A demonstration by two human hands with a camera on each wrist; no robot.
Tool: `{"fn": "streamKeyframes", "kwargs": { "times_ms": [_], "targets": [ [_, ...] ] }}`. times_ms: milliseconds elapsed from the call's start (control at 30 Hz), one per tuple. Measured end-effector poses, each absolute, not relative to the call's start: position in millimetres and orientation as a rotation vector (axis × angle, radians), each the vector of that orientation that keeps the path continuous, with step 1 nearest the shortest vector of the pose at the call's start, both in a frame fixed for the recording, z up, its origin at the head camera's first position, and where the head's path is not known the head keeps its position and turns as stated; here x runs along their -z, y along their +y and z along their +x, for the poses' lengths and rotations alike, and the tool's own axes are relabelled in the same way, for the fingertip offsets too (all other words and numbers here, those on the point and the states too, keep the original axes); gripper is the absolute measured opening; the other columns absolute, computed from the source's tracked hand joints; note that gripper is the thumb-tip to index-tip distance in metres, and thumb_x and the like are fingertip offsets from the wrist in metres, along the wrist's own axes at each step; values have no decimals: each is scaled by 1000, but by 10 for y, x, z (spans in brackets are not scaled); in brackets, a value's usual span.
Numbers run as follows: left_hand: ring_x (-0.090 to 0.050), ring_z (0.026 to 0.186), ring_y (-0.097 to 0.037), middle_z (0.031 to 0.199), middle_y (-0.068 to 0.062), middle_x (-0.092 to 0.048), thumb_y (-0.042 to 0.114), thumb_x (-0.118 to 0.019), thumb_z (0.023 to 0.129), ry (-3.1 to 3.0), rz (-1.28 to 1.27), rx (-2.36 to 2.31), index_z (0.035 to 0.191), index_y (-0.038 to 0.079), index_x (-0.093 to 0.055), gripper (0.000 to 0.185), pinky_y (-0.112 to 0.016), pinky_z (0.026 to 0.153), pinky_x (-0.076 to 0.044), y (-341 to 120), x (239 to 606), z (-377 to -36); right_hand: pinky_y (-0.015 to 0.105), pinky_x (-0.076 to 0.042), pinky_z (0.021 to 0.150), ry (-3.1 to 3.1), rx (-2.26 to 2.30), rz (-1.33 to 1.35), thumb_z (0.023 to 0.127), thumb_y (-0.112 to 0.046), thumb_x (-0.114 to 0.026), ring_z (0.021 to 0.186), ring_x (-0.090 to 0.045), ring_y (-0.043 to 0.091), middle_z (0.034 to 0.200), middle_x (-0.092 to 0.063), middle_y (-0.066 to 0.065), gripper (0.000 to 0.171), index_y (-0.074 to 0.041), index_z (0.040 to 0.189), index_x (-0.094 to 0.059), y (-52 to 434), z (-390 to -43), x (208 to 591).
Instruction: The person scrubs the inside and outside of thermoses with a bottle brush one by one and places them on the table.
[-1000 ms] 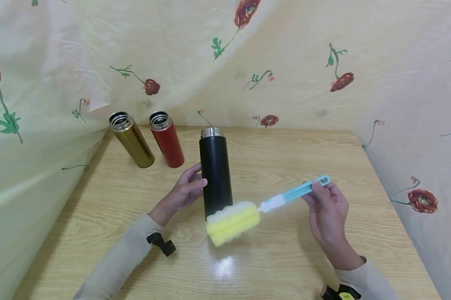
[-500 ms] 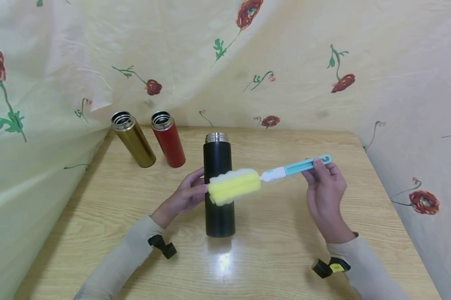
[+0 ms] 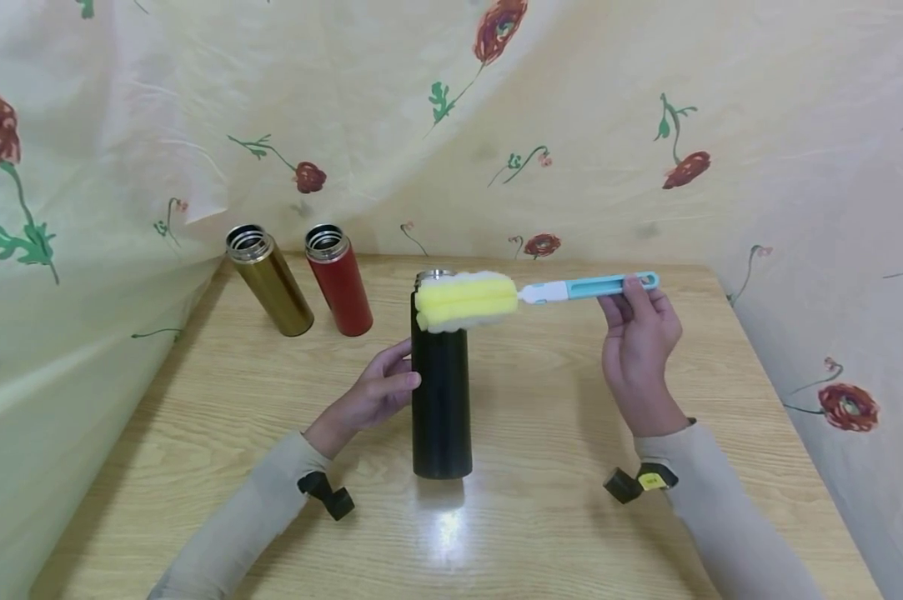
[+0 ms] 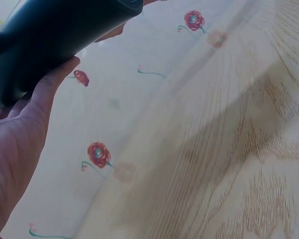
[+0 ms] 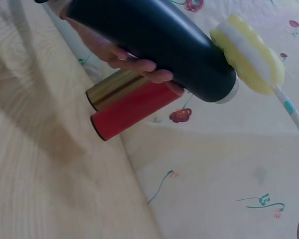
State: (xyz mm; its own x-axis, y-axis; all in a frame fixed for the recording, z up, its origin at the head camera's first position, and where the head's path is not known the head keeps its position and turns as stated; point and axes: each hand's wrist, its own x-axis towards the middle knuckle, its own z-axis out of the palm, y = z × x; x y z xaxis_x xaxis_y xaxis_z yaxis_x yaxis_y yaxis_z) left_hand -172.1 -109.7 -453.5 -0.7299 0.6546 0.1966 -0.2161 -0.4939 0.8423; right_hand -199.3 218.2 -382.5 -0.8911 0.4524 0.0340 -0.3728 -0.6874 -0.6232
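My left hand [image 3: 376, 390] grips a black vacuum flask [image 3: 442, 408] around its left side, thumb across the front. The flask stands nearly upright, its lidless steel mouth partly hidden behind a yellow and white sponge head. That head belongs to a bottle brush [image 3: 466, 303] with a white and light-blue handle. Near the handle's looped end, my right hand [image 3: 639, 342] pinches it between thumb and fingers. The brush lies almost level. In the right wrist view the sponge [image 5: 246, 54] is right beside the flask's upper end [image 5: 209, 74], outside the mouth.
Two lidless flasks, one gold [image 3: 271, 283] and one red [image 3: 340, 283], stand at the back left of the wooden table [image 3: 541, 517]. A flower-patterned cloth [image 3: 601, 200] rises behind the table and along both sides.
My right hand has raised the brush from the flask's lower end to its mouth and levelled it. The black flask has shifted slightly right and down in view, still in my left hand.
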Motion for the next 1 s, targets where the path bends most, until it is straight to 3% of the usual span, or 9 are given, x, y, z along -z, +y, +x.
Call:
{"fn": "streamKeyframes", "kwargs": {
  "times_ms": [167, 467, 800, 1000],
  "targets": [
    [-68, 109, -14, 128, -2, -67, 3, -51, 97, 1139, 700, -2235, 144, 16, -48, 49, -32, 95, -58, -1078, 4536, -1719, 28, -59, 83, -862, -2543, -196, 91, 0, -74, 81, -74, 23, 86, -64, 15, 18, 8, 94, -57, 2161, -2108, 3782],
    [-67, 112, -15, 130, -3, -66, 11, -59, 100, 1107, 740, -2230, 146, 15, -46, 49, -31, 97, -57, -1091, 4531, -1727, 28, -60, 80, -806, -2580, -227, 90, 2, -74, 77, -75, 23, 82, -67, 16, 19, 8, 95, -57, 2128, -2183, 3714],
    [-67, 112, -14, 127, -4, -68, 20, -71, 96, 1073, 734, -2294, 140, 16, -52, 48, -30, 96, -57, -1088, 4499, -1733, 25, -60, 80, -895, -2622, -273, 92, 2, -72, 78, -75, 21, 85, -64, 14, 19, 8, 96, -55, 2155, -1998, 3831],
    [-68, 108, -14, 122, -4, -68, 16, -68, 98, 1079, 698, -2319, 138, 14, -53, 43, -29, 95, -57, -1111, 4524, -1769, 25, -60, 77, -991, -2599, -278, 94, 1, -70, 74, -73, 20, 85, -66, 12, 15, 7, 93, -56, 2193, -1829, 3925]
  ]
}}
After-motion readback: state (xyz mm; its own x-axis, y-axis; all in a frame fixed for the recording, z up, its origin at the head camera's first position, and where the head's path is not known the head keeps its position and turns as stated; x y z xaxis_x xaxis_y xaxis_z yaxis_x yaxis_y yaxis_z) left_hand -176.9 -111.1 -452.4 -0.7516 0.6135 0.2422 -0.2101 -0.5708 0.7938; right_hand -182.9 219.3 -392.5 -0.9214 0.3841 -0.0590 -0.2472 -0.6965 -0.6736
